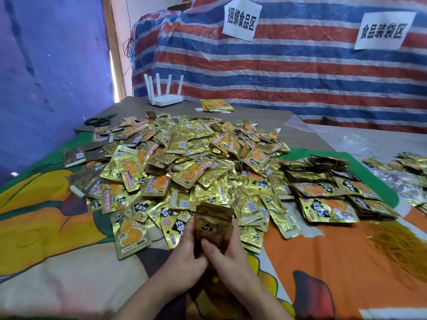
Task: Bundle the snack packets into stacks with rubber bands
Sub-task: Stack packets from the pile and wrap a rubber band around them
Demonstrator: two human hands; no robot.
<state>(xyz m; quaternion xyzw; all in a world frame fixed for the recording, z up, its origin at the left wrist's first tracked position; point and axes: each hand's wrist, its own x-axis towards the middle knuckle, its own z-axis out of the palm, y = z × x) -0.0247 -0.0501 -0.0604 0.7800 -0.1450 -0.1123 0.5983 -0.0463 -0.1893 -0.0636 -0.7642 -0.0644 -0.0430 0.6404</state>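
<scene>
Packets [211, 229] in a small upright stack, gripped by both hands near the big pile [184, 162]; left hand [184, 255] and right hand [227, 257] curl around its sides, thumbs pressing front.

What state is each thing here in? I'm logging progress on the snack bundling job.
Small stack of gold foil snack packets: held upright between both hands, no band visible on it.
Left hand: grips the stack's left side.
Right hand: grips the stack's right side, thumb across the front.
Big heap of gold foil packets: loose, unsorted.
Bundled packet stacks: lying in rows on the right.
Pile of yellow rubber bands: loose, untouched.
Black scissors: lying flat, closed.
</scene>
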